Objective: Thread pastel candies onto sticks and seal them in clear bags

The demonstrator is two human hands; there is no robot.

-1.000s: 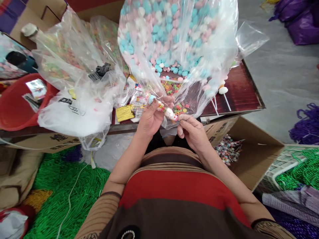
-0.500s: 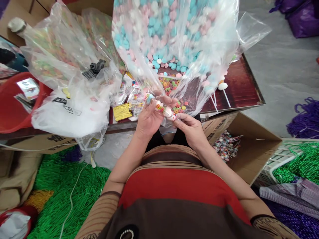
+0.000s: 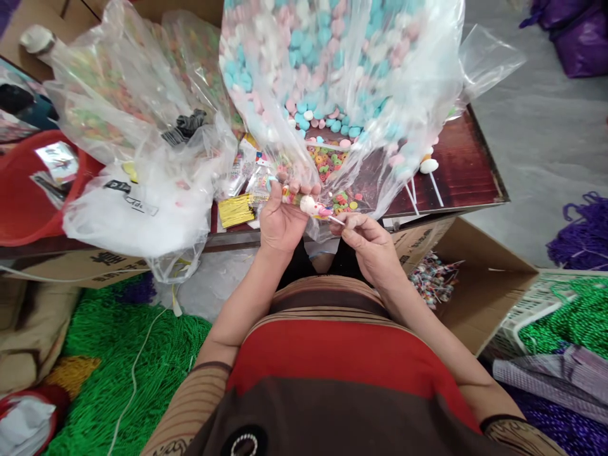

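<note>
Both of my hands are on a marshmallow candy stick [image 3: 310, 205], a row of soft coloured sweets in a clear printed wrapper with a white stick at its right end. It lies across the fingers of my left hand [image 3: 285, 218], whose thumb rests against its far end. My right hand [image 3: 368, 234] pinches the white stick between thumb and fingers. Just beyond my hands, ring-shaped gummies [image 3: 327, 158] lie on the table. A big clear bag of pink, blue and white marshmallows [image 3: 304, 82] stands behind them. Gold twist ties [image 3: 236, 210] are left of my left hand.
More white-stick candies [image 3: 430, 166] lie at the table's [image 3: 475, 171] right edge. A cardboard box [image 3: 484, 266] below holds a heap of wrapped candies [image 3: 433, 278]. At the left are a red basin [image 3: 19, 209] and a white plastic bag [image 3: 133, 221]. Green cords [image 3: 142, 367] cover the floor.
The candy stick's white stick now shows between the wrapper and my right hand. My right fingers have moved slightly right, off the wrapper's end and onto the stick.
</note>
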